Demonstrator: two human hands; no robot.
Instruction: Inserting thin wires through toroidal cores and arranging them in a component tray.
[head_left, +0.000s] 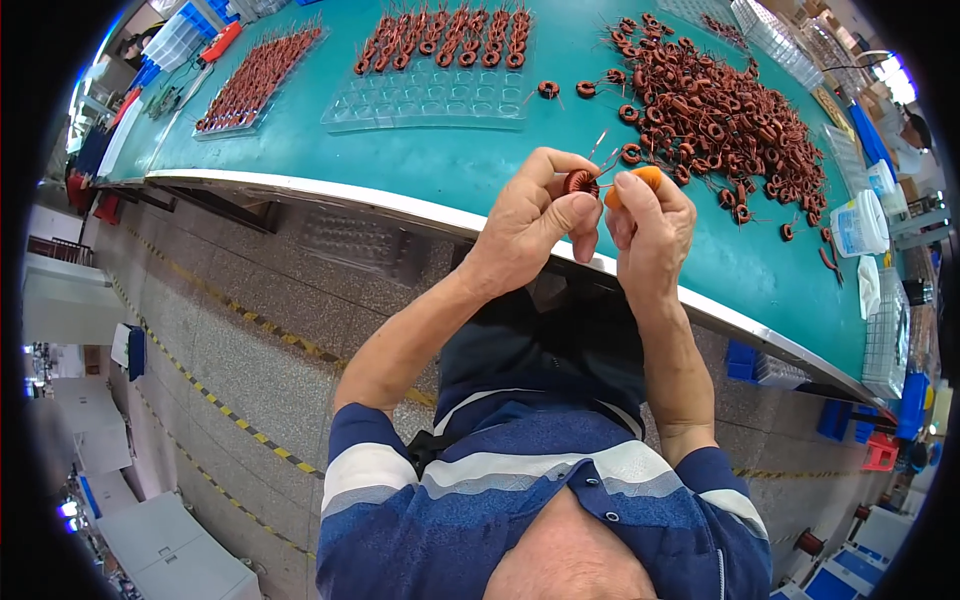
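Note:
Above the front edge of the green table, my left hand [528, 218] pinches a ring-shaped coil [580, 183] wound with reddish-brown wire, its wire ends sticking up. My right hand [655, 235] grips a small tool by its orange handle [648, 178]. The tool's thin tip points left and meets the coil; whether it passes through the ring is hidden by my fingers. Just beyond my hands, a large heap of similar coils [720, 125] spreads over the right of the table, with a few loose coils [549, 90] beside it.
A clear plastic tray [425, 118] has coils in its far rows and bare pockets in its near rows. Another tray of coils [260, 80] lies farther left. Red-handled pliers [830, 260] and a white tub [860, 225] sit at the right. The table's pale front edge [330, 190] runs before me.

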